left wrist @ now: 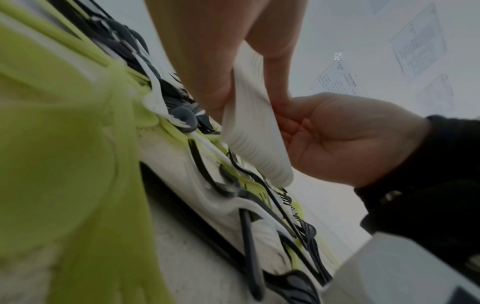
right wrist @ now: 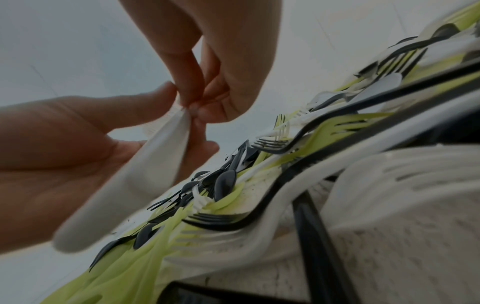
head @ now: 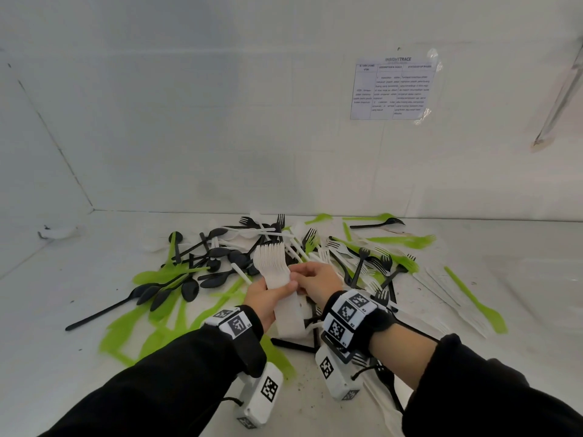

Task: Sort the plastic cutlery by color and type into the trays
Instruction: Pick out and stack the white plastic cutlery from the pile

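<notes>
Left grip [head: 268, 298]: fingers & thumb wrapped round a nested stack of white forks [head: 277, 279], handles lying across the palm, tines fanned up and away from the person. Right grip [head: 318, 277]: fingertips pinching the same stack just below the tines, from the right side. Both hold it above the pile, not touching the tabletop [head: 63, 310].

In the left wrist view the stack [left wrist: 255, 131] shows as ribbed handle edges; fork count can't be read. In the right wrist view it [right wrist: 145, 176] is blurred, tines hidden behind the pinching fingers [right wrist: 192, 96].

Under and behind the hands: mixed pile of cutlery [head: 284, 247] on the white tabletop. Black spoons [head: 189, 288] to the left, black forks [head: 378, 263] to the right, green pieces [head: 151, 335] mostly lower left, some smeared by blur so type is unclear. A long green knife [head: 476, 301] lies apart at right, beside white pieces that barely show against the tabletop. Lower pile is hidden by forearms & wrist cameras.

Far right: faint outline of a clear tray [head: 549, 279], cut off by the frame edge, contents not readable. Printed sheet [head: 394, 88] taped to the back wall; text too small to read.
</notes>
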`<control>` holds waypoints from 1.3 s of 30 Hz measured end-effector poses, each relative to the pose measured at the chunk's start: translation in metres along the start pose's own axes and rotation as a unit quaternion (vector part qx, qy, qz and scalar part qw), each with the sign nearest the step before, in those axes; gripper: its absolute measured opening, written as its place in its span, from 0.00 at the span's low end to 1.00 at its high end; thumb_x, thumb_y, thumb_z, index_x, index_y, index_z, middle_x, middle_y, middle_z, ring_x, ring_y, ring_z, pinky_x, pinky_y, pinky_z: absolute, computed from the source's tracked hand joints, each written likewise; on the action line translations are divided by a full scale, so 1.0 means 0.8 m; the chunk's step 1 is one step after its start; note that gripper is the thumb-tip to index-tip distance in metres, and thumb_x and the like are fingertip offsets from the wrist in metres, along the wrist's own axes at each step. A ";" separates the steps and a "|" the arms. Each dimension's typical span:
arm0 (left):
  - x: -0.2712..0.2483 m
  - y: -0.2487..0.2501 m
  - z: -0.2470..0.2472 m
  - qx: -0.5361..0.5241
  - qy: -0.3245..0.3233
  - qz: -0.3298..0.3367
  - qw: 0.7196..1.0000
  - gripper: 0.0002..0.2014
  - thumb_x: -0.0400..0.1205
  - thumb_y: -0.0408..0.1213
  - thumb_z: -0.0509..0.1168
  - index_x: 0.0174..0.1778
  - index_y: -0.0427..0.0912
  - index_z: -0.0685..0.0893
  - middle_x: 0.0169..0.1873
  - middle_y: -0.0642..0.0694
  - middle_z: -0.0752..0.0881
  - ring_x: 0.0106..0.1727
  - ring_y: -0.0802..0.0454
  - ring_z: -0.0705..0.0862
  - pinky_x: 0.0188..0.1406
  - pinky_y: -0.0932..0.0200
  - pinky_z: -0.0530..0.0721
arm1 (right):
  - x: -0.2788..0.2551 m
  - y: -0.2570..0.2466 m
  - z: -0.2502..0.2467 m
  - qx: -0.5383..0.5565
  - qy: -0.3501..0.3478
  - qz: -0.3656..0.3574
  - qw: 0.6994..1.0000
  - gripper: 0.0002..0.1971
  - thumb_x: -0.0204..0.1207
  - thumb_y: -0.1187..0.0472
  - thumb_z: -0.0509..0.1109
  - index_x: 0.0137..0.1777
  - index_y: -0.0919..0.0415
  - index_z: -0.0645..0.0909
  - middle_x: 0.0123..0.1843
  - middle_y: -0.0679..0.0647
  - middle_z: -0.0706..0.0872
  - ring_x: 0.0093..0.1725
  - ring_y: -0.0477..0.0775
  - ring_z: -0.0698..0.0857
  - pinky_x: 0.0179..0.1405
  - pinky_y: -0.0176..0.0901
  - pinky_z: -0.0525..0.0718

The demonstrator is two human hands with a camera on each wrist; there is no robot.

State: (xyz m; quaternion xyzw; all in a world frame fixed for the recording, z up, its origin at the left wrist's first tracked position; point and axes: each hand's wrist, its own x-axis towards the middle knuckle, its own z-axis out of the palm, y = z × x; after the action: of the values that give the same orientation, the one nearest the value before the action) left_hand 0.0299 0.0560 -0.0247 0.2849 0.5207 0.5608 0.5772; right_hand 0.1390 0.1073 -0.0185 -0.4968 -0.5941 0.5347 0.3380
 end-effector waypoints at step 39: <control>0.075 0.015 -0.051 -0.079 0.066 -0.079 0.992 0.09 0.76 0.18 0.66 0.48 0.31 0.76 0.34 0.38 0.82 0.26 0.46 0.85 0.25 0.54 0.87 | 0.226 -0.068 0.060 -0.531 -0.115 -0.100 0.833 0.18 0.80 0.51 0.59 0.56 0.63 0.82 0.56 0.57 0.85 0.57 0.59 0.83 0.50 0.45 0.78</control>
State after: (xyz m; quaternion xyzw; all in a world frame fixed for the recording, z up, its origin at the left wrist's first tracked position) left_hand -0.0219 0.1047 -0.0426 0.1588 0.5329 0.5704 0.6045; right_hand 0.0316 0.2686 0.0016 -0.4726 -0.8679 0.1533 0.0026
